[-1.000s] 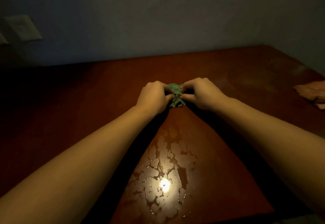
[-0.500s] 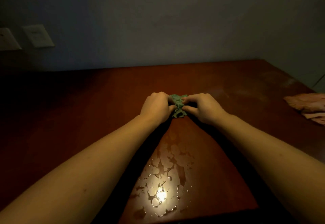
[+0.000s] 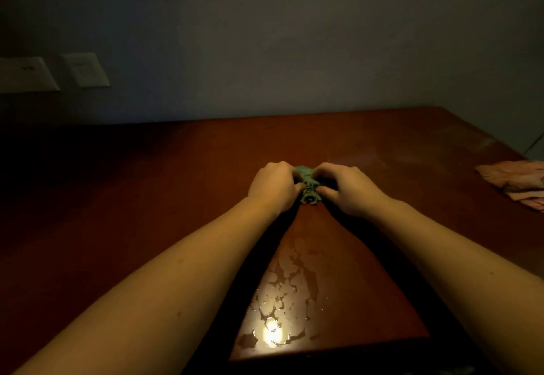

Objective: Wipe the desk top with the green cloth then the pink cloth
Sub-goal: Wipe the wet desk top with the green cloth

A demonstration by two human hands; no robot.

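Wall [image 3: 294,36]: plain, grey-blue and dim, running behind the far edge of the table [image 3: 147,198].
Side wall [image 3: 506,74]: the same colour, meeting the back wall in a corner at the right.
Left wall plate [image 3: 26,75]: pale, rectangular, cut by the left edge of the view, with two small dark slots near its top.
Right wall plate [image 3: 86,70]: pale, rectangular, just beside the first; its markings are too dim to tell.
Water [image 3: 287,292]: a thin, patchy puddle with ragged edges on the table, close to its near edge.
Glare [image 3: 272,335]: a bright spot of light in the near end of the water.
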